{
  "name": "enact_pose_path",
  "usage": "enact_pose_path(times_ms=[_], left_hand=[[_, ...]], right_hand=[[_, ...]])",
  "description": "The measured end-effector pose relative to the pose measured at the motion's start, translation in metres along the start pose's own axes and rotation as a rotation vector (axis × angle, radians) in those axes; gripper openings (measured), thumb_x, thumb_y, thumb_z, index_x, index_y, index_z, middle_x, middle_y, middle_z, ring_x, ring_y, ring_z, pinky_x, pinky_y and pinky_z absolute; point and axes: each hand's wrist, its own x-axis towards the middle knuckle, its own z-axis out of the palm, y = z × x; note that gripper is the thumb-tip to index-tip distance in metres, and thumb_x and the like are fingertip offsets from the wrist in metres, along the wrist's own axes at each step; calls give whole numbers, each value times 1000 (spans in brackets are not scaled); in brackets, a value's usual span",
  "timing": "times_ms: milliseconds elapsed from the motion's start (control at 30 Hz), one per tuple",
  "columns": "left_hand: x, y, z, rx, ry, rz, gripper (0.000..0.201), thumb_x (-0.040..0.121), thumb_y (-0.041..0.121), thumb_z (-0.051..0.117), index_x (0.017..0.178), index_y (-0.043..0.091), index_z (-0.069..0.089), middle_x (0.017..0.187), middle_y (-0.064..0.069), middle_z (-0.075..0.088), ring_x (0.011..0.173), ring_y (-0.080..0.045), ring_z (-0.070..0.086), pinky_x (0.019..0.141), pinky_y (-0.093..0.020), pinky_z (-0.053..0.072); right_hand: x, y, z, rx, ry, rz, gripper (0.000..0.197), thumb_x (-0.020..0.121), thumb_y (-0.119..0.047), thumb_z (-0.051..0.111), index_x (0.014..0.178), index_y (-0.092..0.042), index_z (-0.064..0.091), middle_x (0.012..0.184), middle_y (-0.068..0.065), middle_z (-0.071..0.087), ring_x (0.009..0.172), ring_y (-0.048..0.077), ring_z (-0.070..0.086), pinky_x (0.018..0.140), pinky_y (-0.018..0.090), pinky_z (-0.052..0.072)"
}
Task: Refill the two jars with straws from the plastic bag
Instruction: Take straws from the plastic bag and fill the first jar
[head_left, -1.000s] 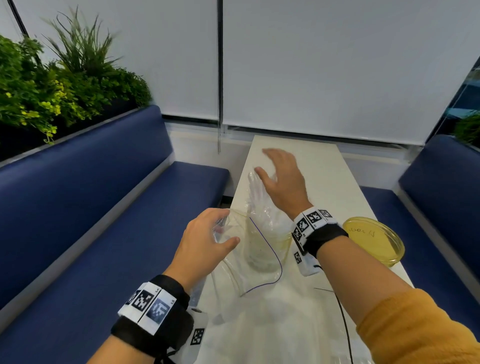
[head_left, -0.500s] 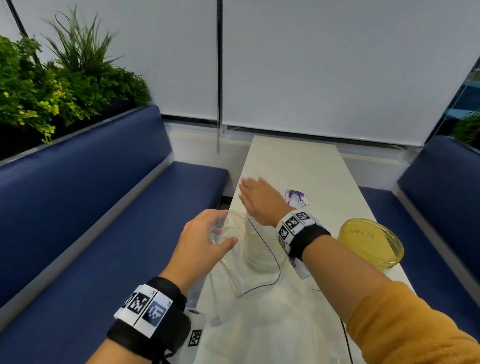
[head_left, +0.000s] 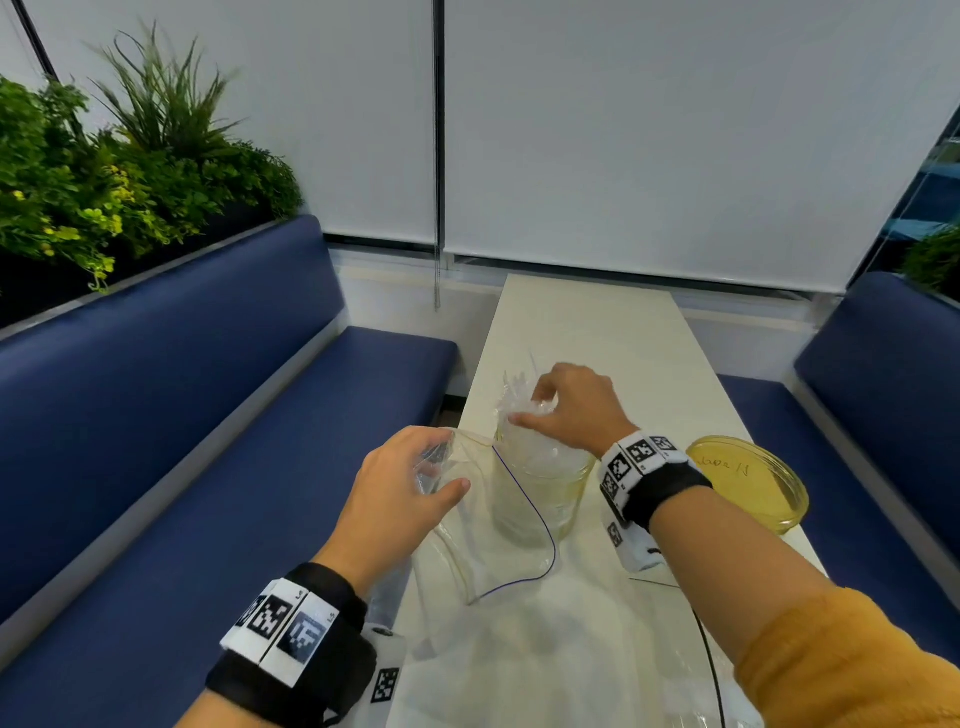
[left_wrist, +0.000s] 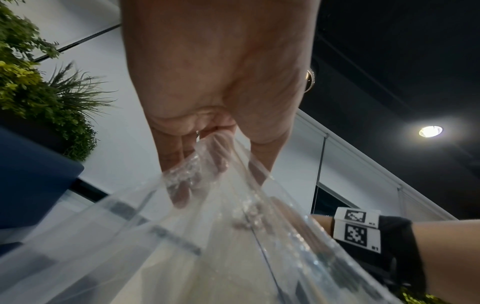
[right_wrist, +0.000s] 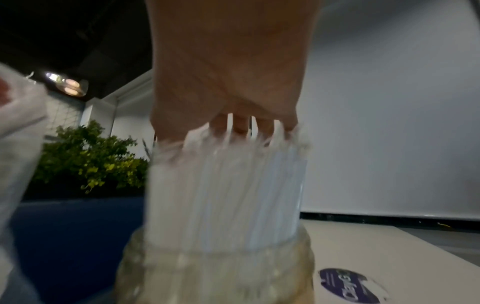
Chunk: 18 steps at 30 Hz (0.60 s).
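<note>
A clear jar (head_left: 535, 509) stands on the white table (head_left: 587, 322), seen partly through the clear plastic bag (head_left: 483, 561). A bundle of white wrapped straws (head_left: 514, 389) stands upright in it and sticks out above the rim. My right hand (head_left: 527, 410) sits on top of the bundle, its thumb and fingers curled round the straw tops. The right wrist view shows the fingers (right_wrist: 241, 125) over the straws (right_wrist: 223, 195) and the jar (right_wrist: 215, 277) below. My left hand (head_left: 441, 467) pinches the bag's rim and holds it up; the left wrist view shows this grip (left_wrist: 205, 162) on the bag (left_wrist: 207, 257).
A yellowish round container (head_left: 748, 483) with handwriting sits on the table to the right of my right wrist. A purple sticker (right_wrist: 353, 286) lies on the table beyond the jar. Blue benches (head_left: 208, 441) flank the narrow table. A black cable (head_left: 706, 649) runs along my right arm.
My right hand was flat and open above the straws, dropped low over them, and now has its fingers curled round their tops. The left hand keeps its hold on the bag.
</note>
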Motion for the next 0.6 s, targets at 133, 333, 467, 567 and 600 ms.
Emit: enact_pose_path(times_ms=[133, 333, 467, 567, 600], left_hand=[[0, 2, -1, -8, 5, -6, 44, 86, 35, 76, 128, 36, 59, 115, 26, 56, 95, 6, 62, 72, -1, 37], [-3, 1, 0, -19, 0, -11, 43, 88, 36, 74, 129, 35, 60, 114, 28, 55, 95, 7, 62, 71, -1, 38], [-1, 0, 1, -15, 1, -23, 43, 89, 37, 72, 130, 34, 60, 117, 24, 56, 95, 6, 60, 74, -2, 36], [1, 1, 0, -15, 10, -15, 42, 89, 38, 72, 129, 34, 60, 116, 24, 56, 96, 5, 61, 76, -4, 37], [1, 1, -1, -13, 13, -11, 41, 89, 38, 72, 129, 34, 61, 117, 24, 57, 96, 5, 61, 76, -3, 37]], right_hand=[[-1, 6, -5, 42, 100, -32, 66, 71, -84, 57, 113, -35, 67, 122, -5, 57, 111, 18, 54, 100, 44, 44], [-10, 13, 8, 45, 51, 55, 65, 85, -78, 48, 99, -21, 76, 96, -7, 74, 90, 12, 68, 93, 33, 47], [8, 5, -15, 67, 223, 0, 62, 97, -67, 36, 88, -22, 78, 93, -8, 76, 90, 11, 66, 121, 52, 21], [22, -2, -9, 76, 123, -55, 58, 100, -58, 41, 130, -14, 65, 139, 3, 58, 132, 20, 50, 117, 42, 33], [25, -1, -1, 49, 23, -68, 62, 101, -57, 38, 139, -11, 56, 148, 6, 49, 139, 25, 43, 117, 41, 32]])
